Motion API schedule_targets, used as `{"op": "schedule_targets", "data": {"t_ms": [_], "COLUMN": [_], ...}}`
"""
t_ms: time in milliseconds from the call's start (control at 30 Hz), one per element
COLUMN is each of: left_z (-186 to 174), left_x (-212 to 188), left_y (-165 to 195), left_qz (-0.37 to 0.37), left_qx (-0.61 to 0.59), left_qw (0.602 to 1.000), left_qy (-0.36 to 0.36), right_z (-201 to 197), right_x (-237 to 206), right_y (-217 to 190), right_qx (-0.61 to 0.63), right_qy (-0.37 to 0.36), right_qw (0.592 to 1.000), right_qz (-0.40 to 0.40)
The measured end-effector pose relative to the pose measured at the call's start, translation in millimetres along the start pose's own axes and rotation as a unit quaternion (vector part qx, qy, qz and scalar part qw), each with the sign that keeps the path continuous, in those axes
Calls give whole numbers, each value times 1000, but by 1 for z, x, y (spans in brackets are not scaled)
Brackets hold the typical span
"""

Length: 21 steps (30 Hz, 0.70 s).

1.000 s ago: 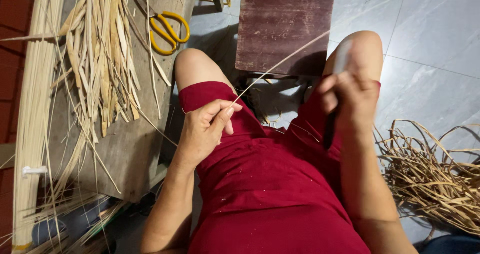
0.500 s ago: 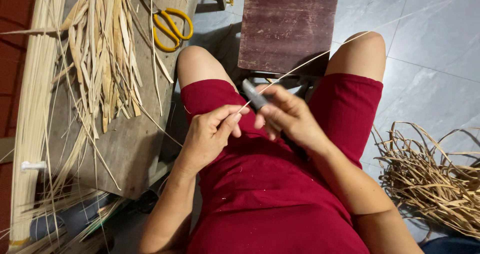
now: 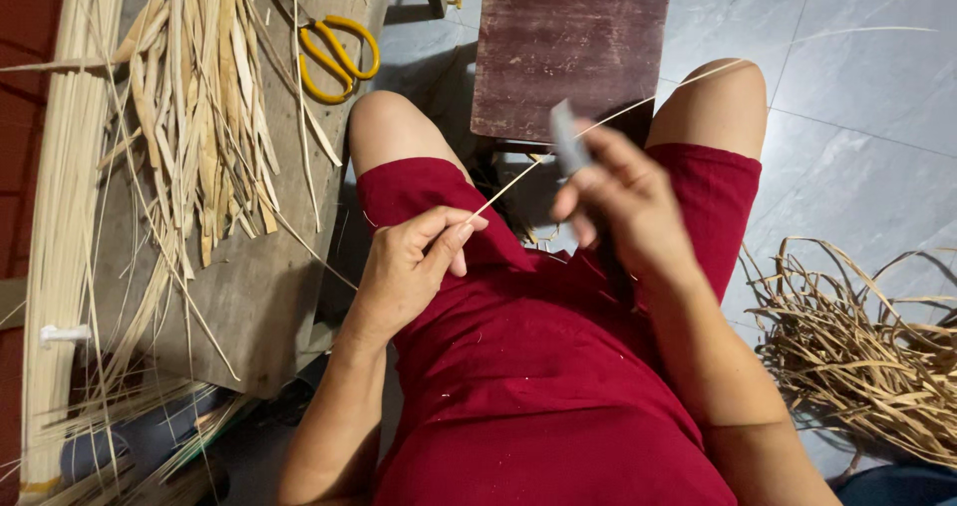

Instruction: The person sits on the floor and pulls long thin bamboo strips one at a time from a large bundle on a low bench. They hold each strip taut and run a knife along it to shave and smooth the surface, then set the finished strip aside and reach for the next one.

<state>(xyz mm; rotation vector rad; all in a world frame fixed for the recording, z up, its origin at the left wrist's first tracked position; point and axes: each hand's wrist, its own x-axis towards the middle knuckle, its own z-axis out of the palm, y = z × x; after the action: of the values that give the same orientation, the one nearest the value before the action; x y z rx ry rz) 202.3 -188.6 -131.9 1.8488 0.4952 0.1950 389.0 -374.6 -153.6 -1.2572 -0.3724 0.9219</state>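
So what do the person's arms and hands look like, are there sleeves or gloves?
No gloves and no sleeves in view: the left hand and right hand are bare, and so are both forearms. No rings, watch or bracelets show. The right hand is blurred, so small details there can't be made out.

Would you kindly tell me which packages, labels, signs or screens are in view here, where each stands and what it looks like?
None are in view: no package, label, sign or screen shows anywhere in the picture.
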Motion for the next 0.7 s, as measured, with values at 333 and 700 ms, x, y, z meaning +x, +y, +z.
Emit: {"op": "schedule_targets", "data": {"t_ms": [333,700], "left_z": [-4,-4], "left_x": [-3,-6], "left_y": [7,15], "left_qz": [11,44], "left_qx": [28,84], "left_qw": [999,994], "left_qy": [33,45], "right_z": [7,0], "right_x": [-22,-16], "right_y": [-1,-32], "right_qx": [-148,-149], "right_qy": [-79,-88], "right_qw": [983,985], "right_qz": [80,14]}}
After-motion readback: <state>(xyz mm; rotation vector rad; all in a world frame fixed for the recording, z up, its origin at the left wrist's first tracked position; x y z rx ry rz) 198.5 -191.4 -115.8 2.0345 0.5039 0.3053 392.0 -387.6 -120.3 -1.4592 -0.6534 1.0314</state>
